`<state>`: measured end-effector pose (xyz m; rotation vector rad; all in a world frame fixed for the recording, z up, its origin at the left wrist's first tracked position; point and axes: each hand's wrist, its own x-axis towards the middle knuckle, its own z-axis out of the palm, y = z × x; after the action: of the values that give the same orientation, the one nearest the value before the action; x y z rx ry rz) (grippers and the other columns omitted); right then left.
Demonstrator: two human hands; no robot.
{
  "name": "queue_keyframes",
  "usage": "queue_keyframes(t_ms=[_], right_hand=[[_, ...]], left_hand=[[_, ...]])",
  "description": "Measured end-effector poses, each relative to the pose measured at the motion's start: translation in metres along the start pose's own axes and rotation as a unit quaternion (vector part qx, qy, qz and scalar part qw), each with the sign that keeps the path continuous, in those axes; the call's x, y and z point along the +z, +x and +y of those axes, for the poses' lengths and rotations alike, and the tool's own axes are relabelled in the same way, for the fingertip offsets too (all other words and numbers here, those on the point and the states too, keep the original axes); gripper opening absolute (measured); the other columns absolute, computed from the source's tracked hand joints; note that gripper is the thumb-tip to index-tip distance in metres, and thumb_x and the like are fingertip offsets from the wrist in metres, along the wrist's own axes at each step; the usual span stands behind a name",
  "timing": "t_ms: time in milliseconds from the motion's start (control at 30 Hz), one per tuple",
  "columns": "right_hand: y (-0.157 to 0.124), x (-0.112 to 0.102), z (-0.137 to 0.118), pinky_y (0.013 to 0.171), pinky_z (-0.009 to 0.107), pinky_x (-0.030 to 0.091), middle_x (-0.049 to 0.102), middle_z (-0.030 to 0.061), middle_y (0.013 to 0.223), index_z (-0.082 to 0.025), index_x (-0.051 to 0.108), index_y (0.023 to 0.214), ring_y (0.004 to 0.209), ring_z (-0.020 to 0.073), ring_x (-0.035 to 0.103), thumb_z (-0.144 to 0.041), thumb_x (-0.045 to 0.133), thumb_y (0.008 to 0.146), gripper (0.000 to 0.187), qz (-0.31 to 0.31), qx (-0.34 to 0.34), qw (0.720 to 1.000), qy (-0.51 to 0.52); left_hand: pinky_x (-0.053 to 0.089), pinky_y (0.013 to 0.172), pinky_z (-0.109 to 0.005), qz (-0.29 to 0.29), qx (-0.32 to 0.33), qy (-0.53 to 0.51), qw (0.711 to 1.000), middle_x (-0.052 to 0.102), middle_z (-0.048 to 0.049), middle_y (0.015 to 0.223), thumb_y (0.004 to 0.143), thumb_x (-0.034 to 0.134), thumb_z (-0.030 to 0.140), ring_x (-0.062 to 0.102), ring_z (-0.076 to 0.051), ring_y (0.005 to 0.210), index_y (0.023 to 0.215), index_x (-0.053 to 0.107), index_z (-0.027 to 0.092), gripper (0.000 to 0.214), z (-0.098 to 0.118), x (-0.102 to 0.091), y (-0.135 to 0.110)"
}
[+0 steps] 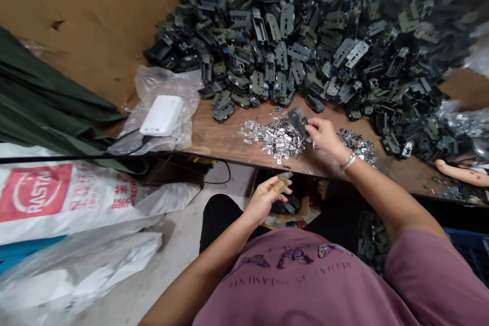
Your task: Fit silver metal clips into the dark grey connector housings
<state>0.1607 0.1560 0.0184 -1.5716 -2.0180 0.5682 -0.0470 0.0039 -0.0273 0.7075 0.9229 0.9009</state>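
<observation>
My right hand (324, 135) pinches a dark grey plastic housing (298, 122), slightly blurred, above a heap of small shiny metal clips (280, 138) on the wooden table. Closer to my body, my left hand (265, 196) is closed in front of the table edge, lower than the tabletop. Yellowish and green patches show at its fingertips, beside a small greyish piece; what it grips is not clear. A second heap of metal clips (359, 146) lies just beyond my right wrist.
A large pile of grey housings (282, 56) covers the back of the wooden table (214, 135). On the left, a white power bank (162, 114) with a cable lies on clear plastic. Below is an open box (301, 214) with dark parts. A bare forearm-like object (462, 173) lies right.
</observation>
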Motion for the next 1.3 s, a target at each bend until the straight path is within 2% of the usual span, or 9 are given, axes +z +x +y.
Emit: queue_keyframes(t_ms=[100,233,400,500,633,767,933,1100,1300], right_hand=[[-0.073,0.012,-0.024,0.062,0.025,0.046,0.066,-0.0004,0.068,-0.019,0.068,0.08,0.064,0.0144,0.06,-0.022,0.052,0.091,0.02,-0.081,-0.063,0.99,0.102],[-0.126,0.013,-0.022,0.071,0.028,0.051,0.073,0.0056,0.086,-0.018,0.07,0.097,0.076,0.016,0.067,-0.021,0.051,0.094,0.02,-0.074,-0.108,0.988,0.081],[-0.106,-0.023,0.03,0.077,0.032,0.048,0.07,0.0106,0.096,-0.017,0.071,0.101,0.086,0.0219,0.065,-0.021,0.049,0.093,0.023,0.05,0.01,0.982,-0.182],[-0.087,-0.033,0.047,0.07,0.032,0.044,0.068,0.013,0.098,-0.015,0.071,0.099,0.084,0.0241,0.063,-0.027,0.053,0.091,0.023,0.006,0.07,0.945,-0.319],[-0.087,-0.027,0.042,0.069,0.031,0.039,0.068,0.0137,0.095,-0.014,0.071,0.093,0.087,0.0237,0.062,-0.023,0.045,0.095,0.028,-0.079,0.03,0.924,-0.372],[-0.105,-0.024,0.034,0.07,0.031,0.038,0.069,0.0141,0.096,-0.014,0.071,0.093,0.089,0.023,0.061,-0.011,0.044,0.091,0.027,-0.142,-0.033,0.918,-0.368],[-0.102,-0.027,0.042,0.072,0.028,0.04,0.068,0.0089,0.103,-0.023,0.068,0.115,0.091,0.0206,0.061,-0.015,0.041,0.095,0.035,-0.063,-0.009,0.946,-0.318],[-0.088,-0.023,0.045,0.067,0.028,0.039,0.068,0.0097,0.091,-0.017,0.068,0.094,0.082,0.0202,0.061,-0.019,0.047,0.092,0.021,-0.07,0.004,0.953,-0.294],[-0.117,-0.018,0.007,0.058,0.022,0.039,0.059,-0.0021,0.063,-0.019,0.057,0.073,0.057,0.0122,0.053,-0.016,0.055,0.081,0.009,-0.032,-0.034,0.999,-0.018]], left_hand=[[0.055,0.065,-0.026,0.007,-0.008,-0.073,0.997,0.068,-0.0094,0.108,0.06,0.086,0.048,0.067,-0.018,0.086,0.097,0.064,0.016,0.053,0.006,0.009,0.003],[0.056,0.057,-0.025,0.015,-0.031,-0.064,0.997,0.07,-0.0044,0.082,0.053,0.091,0.039,0.066,-0.015,0.068,0.087,0.064,0.013,0.051,0.002,0.017,0.004],[0.056,0.056,-0.023,0.008,-0.08,-0.021,0.997,0.072,-0.0058,0.072,0.055,0.09,0.042,0.072,-0.018,0.065,0.08,0.064,0.01,0.048,-0.003,0.02,-0.003],[0.054,0.051,-0.022,0.007,-0.088,0.004,0.996,0.071,-0.0051,0.067,0.055,0.089,0.045,0.072,-0.019,0.061,0.081,0.062,0.011,0.051,-0.005,0.025,-0.007],[0.052,0.05,-0.02,0.01,-0.084,0.031,0.996,0.07,-0.0041,0.065,0.057,0.088,0.045,0.07,-0.017,0.059,0.085,0.061,0.012,0.051,-0.007,0.028,-0.011],[0.052,0.052,-0.021,0.025,-0.065,0.038,0.997,0.071,-0.005,0.068,0.057,0.087,0.047,0.069,-0.015,0.059,0.082,0.062,0.012,0.049,-0.005,0.024,-0.012],[0.052,0.056,-0.024,0.039,-0.021,0.057,0.997,0.07,-0.0022,0.071,0.056,0.087,0.04,0.063,-0.012,0.057,0.08,0.061,0.014,0.044,-0.003,0.031,-0.007],[0.048,0.056,-0.024,0.027,0.015,0.113,0.993,0.064,0.001,0.066,0.061,0.084,0.04,0.057,-0.011,0.055,0.077,0.06,0.015,0.039,0.0,0.041,-0.005],[0.05,0.076,-0.027,0.074,0.096,0.172,0.978,0.068,0.0006,0.081,0.061,0.083,0.032,0.061,-0.013,0.074,0.085,0.059,0.017,0.037,0.0,0.04,0.001]])
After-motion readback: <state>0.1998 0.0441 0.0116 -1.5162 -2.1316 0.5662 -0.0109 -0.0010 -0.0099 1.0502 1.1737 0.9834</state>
